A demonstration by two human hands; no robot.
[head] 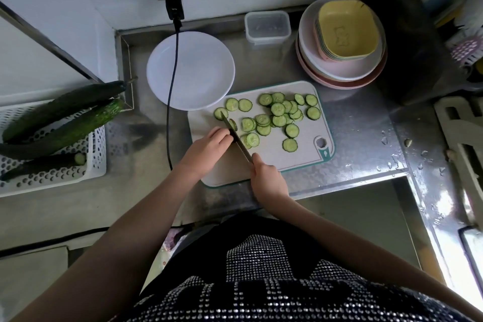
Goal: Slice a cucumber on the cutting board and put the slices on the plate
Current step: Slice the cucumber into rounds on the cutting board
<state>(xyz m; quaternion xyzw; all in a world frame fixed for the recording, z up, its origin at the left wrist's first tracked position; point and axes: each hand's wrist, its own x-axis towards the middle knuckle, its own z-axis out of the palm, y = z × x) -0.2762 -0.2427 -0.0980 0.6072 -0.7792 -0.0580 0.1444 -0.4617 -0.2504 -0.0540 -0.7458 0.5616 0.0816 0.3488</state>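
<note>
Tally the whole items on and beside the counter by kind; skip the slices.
Cucumbers in the basket: 3
Empty white plate: 1
Cutting board: 1
Knife: 1
Clear lidded container: 1
Total: 7
The stacked dishes overlap too much to count.

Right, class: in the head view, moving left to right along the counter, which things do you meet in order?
White perforated basket holding whole cucumbers → white plate, nothing on it → cutting board with cucumber slices → stack of bowls and plates.
</note>
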